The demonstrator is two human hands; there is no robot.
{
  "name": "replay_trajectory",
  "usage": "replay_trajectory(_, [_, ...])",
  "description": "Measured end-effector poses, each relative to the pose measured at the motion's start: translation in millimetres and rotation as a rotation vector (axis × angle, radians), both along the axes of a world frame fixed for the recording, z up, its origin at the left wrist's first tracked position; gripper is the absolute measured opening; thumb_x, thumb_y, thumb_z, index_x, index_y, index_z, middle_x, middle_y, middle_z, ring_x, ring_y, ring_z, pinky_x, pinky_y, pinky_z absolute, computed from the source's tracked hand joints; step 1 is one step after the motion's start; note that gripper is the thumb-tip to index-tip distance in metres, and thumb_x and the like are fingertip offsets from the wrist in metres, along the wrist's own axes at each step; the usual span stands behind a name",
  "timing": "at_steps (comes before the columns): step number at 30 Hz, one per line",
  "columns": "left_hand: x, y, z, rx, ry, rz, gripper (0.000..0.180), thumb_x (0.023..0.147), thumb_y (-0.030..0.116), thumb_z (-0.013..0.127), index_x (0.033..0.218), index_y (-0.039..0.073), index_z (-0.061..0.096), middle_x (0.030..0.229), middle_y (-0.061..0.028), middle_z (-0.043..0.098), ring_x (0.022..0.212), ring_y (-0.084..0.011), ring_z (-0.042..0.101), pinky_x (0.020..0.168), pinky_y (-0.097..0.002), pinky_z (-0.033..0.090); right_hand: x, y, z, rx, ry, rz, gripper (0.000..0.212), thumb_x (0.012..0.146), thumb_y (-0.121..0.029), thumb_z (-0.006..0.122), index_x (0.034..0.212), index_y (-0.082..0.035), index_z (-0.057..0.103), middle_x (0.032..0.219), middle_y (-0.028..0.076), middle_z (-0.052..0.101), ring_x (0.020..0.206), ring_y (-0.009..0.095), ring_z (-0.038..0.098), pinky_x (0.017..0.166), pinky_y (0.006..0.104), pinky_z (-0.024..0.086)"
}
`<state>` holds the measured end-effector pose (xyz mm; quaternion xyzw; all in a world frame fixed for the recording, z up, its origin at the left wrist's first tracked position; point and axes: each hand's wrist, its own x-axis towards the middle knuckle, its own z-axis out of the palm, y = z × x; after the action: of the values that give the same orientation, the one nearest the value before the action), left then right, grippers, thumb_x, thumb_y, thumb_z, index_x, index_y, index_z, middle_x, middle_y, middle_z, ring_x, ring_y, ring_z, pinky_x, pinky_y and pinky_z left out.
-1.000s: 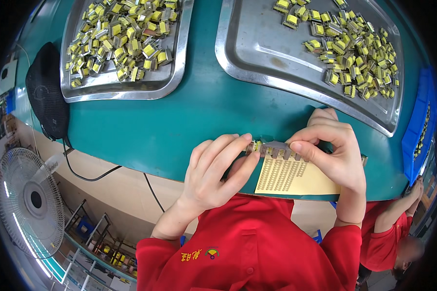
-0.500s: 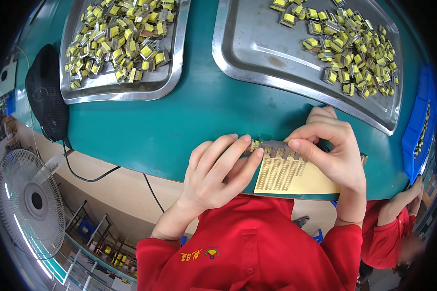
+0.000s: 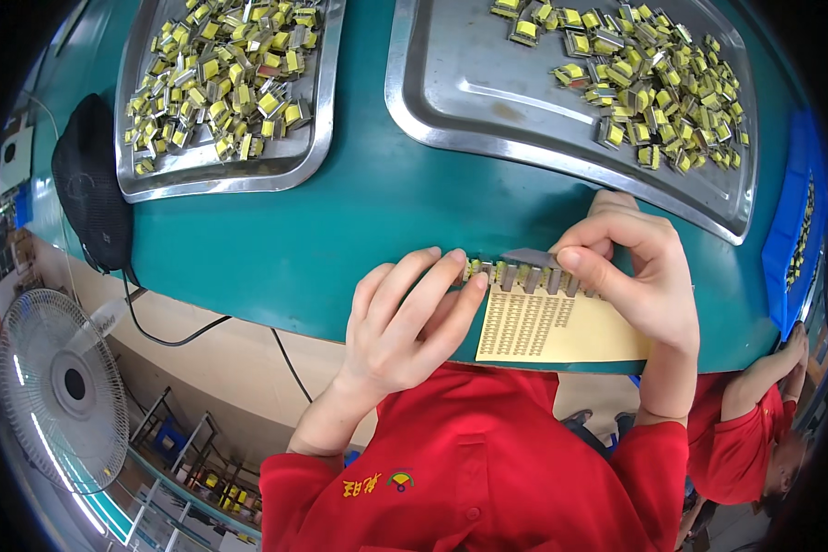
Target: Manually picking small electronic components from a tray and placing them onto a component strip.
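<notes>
Two bare hands at work: L hand [image 3: 396, 322] and R hand [image 3: 639, 276]. Btwn them, 1 row of parts [image 3: 522, 274] (small, yellow w/ grey metal; 5 at least, exact no. hidden by the fingers), plus 1 thin grey strip [image 3: 529, 257] and 1 yellow sheet [image 3: 607, 331] w/ several cols. of tiny print. Two metal trays: left tray [image 3: 290, 152] w/ 1 pile, right tray [image 3: 469, 55] w/ 1 pile, each too many pcs. to count. Also 1 blue bin [image 3: 782, 239] at far right, 1 black mesh item [image 3: 92, 184] at left, 1 fan [image 3: 74, 382] and 1 co-worker [image 3: 745, 432] in red.

Sheet lies just inside the near edge of the green surface [image 3: 276, 239], its lower side almost along that edge. Open room: bare green btwn the trays and left of the L hand; R hand's rear knuckles sit close to the right tray's rim, so less room there.

Row's long axis runs approx. left-right, dipping slightly toward the right, along the sheet's far side; the sheet is also longest left-right. L thumb & index are clamped on the row's left end; R thumb & index pinch together on the strip's right end, strip just behind the row.
</notes>
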<state>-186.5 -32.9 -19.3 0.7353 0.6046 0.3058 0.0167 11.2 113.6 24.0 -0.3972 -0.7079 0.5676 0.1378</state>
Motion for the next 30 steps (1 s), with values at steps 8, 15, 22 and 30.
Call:
replay_trajectory(8, [14, -6, 0, 0.021, -0.045, 0.112, 0.029, 0.074, 0.007, 0.069, 0.101, 0.015, 0.074, 0.121, -0.0088, 0.063, 0.109, -0.0265, 0.058, 0.089, -0.0349, 0.043, 8, 1, -3, 0.135, -0.046, 0.096, 0.008, 0.080, -0.014, 0.076, 0.081, -0.006, 0.073, 0.064, 0.000, 0.061, 0.061, 0.013, 0.049, 0.072, 0.0276, 0.040])
replay_trajectory(15, [20, -7, -7, 0.043, 0.018, 0.132, 0.028, 0.075, 0.007, 0.069, 0.100, 0.018, 0.074, 0.124, -0.0082, 0.061, 0.114, -0.0274, 0.053, 0.090, -0.0349, 0.042, 8, 1, -5, 0.159, -0.046, 0.114, 0.009, 0.079, -0.014, 0.076, 0.080, -0.006, 0.073, 0.064, 0.001, 0.061, 0.061, 0.015, 0.050, 0.073, 0.0288, 0.040])
replay_trajectory(22, [19, -7, -7, 0.033, 0.015, 0.117, 0.027, 0.076, 0.008, 0.069, 0.100, 0.018, 0.074, 0.124, -0.0085, 0.061, 0.114, -0.0275, 0.053, 0.090, -0.0352, 0.042, 6, -1, -5, 0.155, -0.048, 0.112, 0.011, 0.078, -0.015, 0.076, 0.079, -0.004, 0.072, 0.061, 0.001, 0.059, 0.062, 0.014, 0.049, 0.076, 0.0288, 0.037])
replay_trajectory(30, [14, -8, -5, -0.001, 0.067, 0.039, 0.031, 0.075, 0.004, 0.065, 0.103, 0.015, 0.073, 0.126, -0.0131, 0.054, 0.116, -0.0330, 0.049, 0.094, -0.0387, 0.047, 6, -1, -5, 0.150, -0.066, 0.120, 0.010, 0.080, -0.016, 0.075, 0.080, -0.006, 0.073, 0.064, 0.002, 0.061, 0.061, 0.015, 0.051, 0.077, 0.0291, 0.039])
